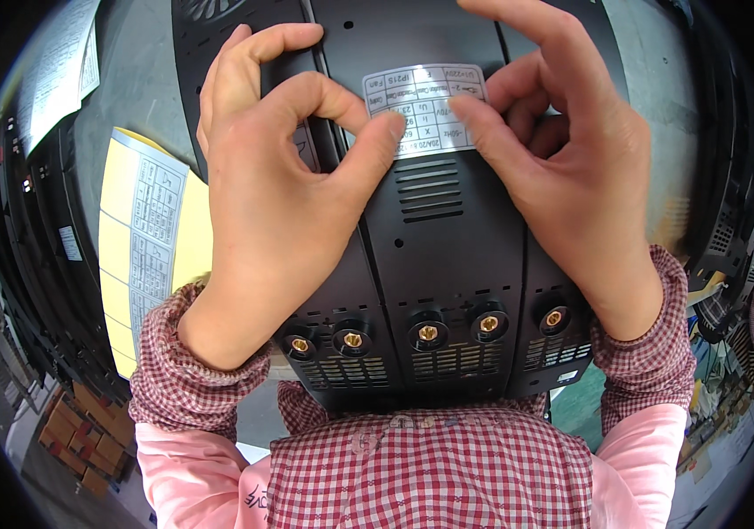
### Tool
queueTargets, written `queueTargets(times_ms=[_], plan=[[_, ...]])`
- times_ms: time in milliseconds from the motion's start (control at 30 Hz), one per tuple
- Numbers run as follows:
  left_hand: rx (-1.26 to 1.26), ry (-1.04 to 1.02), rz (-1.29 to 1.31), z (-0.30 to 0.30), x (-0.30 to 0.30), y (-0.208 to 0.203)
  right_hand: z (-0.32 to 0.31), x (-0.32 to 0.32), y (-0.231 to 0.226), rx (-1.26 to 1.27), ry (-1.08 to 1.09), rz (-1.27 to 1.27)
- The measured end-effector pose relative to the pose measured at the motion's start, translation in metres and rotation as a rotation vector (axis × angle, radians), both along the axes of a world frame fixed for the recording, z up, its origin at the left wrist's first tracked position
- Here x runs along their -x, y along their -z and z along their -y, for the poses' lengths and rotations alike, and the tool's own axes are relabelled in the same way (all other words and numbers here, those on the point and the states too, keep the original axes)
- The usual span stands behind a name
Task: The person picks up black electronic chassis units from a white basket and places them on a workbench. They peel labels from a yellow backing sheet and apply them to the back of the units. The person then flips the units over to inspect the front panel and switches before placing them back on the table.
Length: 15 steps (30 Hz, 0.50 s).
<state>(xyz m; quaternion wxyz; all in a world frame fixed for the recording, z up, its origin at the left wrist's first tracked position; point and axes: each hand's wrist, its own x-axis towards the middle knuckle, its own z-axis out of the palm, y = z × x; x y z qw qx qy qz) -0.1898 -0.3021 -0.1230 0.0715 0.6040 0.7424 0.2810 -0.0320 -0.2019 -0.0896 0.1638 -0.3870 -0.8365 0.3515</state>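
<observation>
A silver printed label with rounded corners lies over the middle one of several black metal panels set side by side. My left hand pinches its left edge between thumb and forefinger. At the opposite edge, the thumb and forefinger of my right hand grip it too. The print appears upside down to me. Whether the label's underside touches the panel I cannot tell. Just below it are vent slots, and brass-coloured terminals line the panels' near ends.
A yellow backing sheet bearing more silver labels lies left of the panels. Printed white paper is at the upper left. Dark panels are stacked along the left side, with others at the right. Brown boxes sit lower left.
</observation>
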Motion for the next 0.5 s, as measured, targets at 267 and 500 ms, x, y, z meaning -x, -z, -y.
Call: queueTargets(times_ms=[267,500], plan=[[0.137,0.176,-0.254,0.000,-0.012,-0.008,-0.008,-0.008,0.032,-0.094,0.124,-0.245],[0.151,0.585,-0.252,-0.003,-0.013,-0.003,-0.010,-0.009,0.020,0.303,0.240,-0.436]])
